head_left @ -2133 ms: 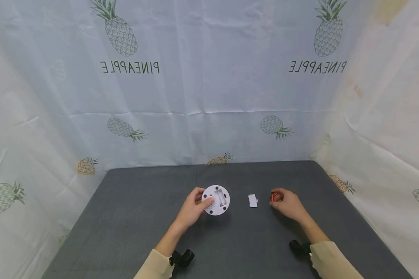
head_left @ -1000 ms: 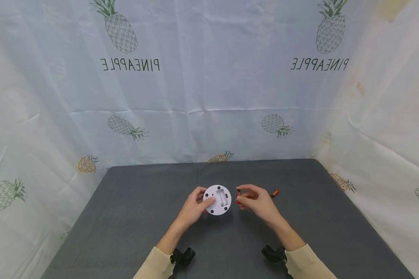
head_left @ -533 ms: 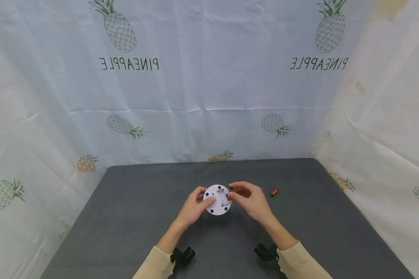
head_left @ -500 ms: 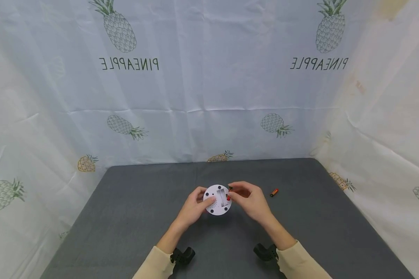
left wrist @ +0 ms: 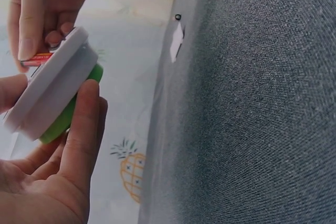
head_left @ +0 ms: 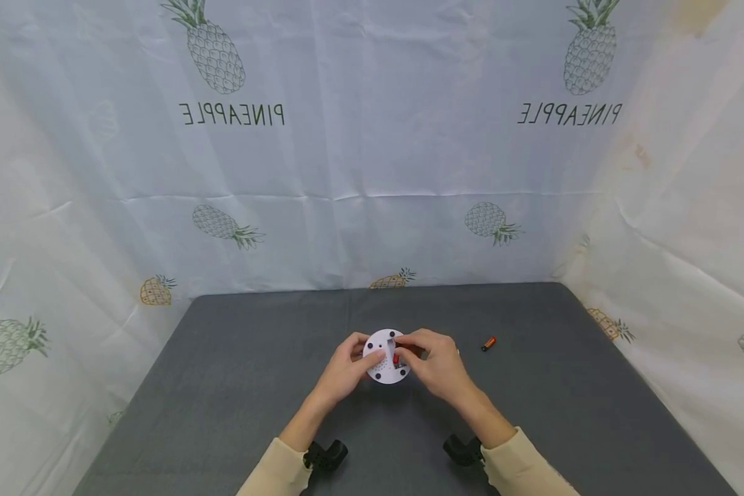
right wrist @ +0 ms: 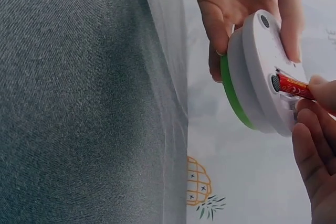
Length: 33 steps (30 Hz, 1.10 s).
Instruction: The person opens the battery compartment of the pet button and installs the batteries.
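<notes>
My left hand (head_left: 341, 372) holds a round white device (right wrist: 257, 66) with a green layer (right wrist: 239, 103) on its far side, thumb on the face with the dark feet. The battery compartment on that face is open. My right hand (head_left: 443, 368) pinches a red battery (right wrist: 291, 86) between thumb and fingers. One end of the battery sits at the compartment, tilted against it in the right wrist view. A second battery, orange-red with a black end (head_left: 488, 344), lies on the table to the right. The white cover (left wrist: 177, 43) lies on the table, mostly hidden by my right hand in the head view.
The dark grey table (head_left: 254, 358) stretches around both hands. White pineapple-print cloth (head_left: 347, 151) hangs behind it and at the sides. A black wrist-worn camera (head_left: 325, 456) sits on the left wrist, another black camera (head_left: 461, 451) on the right.
The right hand has moved left from the second battery's spot, bringing a battery to the device's compartment. The second battery stays on the table. The left hand keeps the device nearly still.
</notes>
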### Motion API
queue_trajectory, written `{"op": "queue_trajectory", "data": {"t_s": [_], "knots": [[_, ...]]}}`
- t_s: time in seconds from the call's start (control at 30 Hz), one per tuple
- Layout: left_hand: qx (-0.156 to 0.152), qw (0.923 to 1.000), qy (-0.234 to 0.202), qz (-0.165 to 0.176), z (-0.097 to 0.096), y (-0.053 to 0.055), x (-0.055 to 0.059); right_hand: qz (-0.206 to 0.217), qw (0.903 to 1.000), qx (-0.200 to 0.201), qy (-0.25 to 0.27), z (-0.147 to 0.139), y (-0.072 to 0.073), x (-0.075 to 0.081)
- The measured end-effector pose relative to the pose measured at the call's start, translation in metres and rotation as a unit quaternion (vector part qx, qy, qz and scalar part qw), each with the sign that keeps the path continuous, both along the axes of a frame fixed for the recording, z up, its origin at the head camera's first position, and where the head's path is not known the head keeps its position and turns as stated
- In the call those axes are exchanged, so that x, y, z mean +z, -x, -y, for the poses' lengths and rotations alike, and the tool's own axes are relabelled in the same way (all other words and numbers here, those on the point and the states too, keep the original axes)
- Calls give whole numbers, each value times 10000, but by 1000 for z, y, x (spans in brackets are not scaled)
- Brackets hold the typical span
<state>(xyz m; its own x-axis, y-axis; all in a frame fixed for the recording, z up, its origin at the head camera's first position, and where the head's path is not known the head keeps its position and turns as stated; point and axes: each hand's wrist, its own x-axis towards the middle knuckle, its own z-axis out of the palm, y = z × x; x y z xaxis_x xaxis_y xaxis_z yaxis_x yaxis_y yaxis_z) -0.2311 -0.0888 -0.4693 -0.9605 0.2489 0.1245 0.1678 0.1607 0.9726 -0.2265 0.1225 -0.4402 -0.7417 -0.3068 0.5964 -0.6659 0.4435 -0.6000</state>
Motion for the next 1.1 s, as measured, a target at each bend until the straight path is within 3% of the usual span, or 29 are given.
{"op": "queue_trajectory", "data": {"t_s": [0.1, 0.3, 0.43, 0.6, 0.7, 0.8, 0.93, 1.0, 1.1], "knots": [[-16, 10000, 66, 5, -1, -2, 4, -202, 9997, 15, -132, 1, 0, 0], [-175, 9998, -64, -79, -2, -17, 27, -281, 9996, 72, 1, 2, 3, -2], [-237, 9996, -113, -58, -4, -20, 31, -154, 9995, 67, 254, 2, 6, -3], [-202, 9998, -78, -15, -6, -20, 29, 434, 9971, -195, 599, 3, 10, -7], [-183, 9998, -51, -21, -5, -13, 19, 1074, 9911, -381, 691, 1, 12, -8], [-202, 9998, -33, -32, -4, -5, 7, 2077, 9742, -201, 861, -2, 14, -7], [-282, 9996, -4, -72, -1, -1, 2, 3332, 9349, 201, 1204, -4, 16, -7], [-337, 9994, 20, -109, 0, -1, 2, 3682, 9188, 328, 1387, -4, 16, -8], [-447, 9989, 40, -150, 1, -1, 2, 3909, 9049, 392, 1637, -2, 16, -11]]}}
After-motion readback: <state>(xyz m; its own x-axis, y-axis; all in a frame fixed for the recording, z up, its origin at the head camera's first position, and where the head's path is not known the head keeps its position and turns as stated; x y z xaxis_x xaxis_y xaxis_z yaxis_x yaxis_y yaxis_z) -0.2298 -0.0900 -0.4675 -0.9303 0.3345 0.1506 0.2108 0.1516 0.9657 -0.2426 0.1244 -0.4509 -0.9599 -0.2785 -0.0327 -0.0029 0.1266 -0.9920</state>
